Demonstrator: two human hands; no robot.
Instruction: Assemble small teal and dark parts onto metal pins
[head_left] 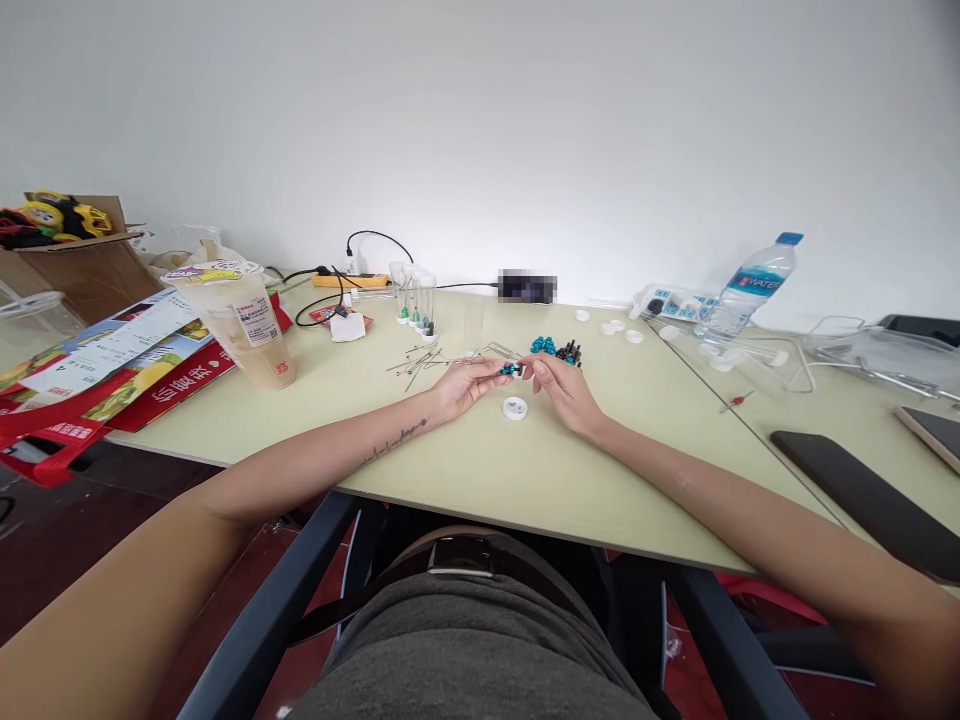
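Small teal-and-black part (512,369) pinched between both hands over mid-desk: my left hand (466,385) and right hand (564,392) fingers closed on it. Slip risk: it rolls among the pins (420,360) or past the white cap (514,407).

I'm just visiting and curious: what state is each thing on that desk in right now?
Left hand: pinching a small blue part.
Right hand: fingertips on the same part.
Water bottle: capped, leaning.
Drink cup: sealed, upright.
Clear tubes: upright, open-topped.
White cap: lying loose on the table.
Phone: screen dark.
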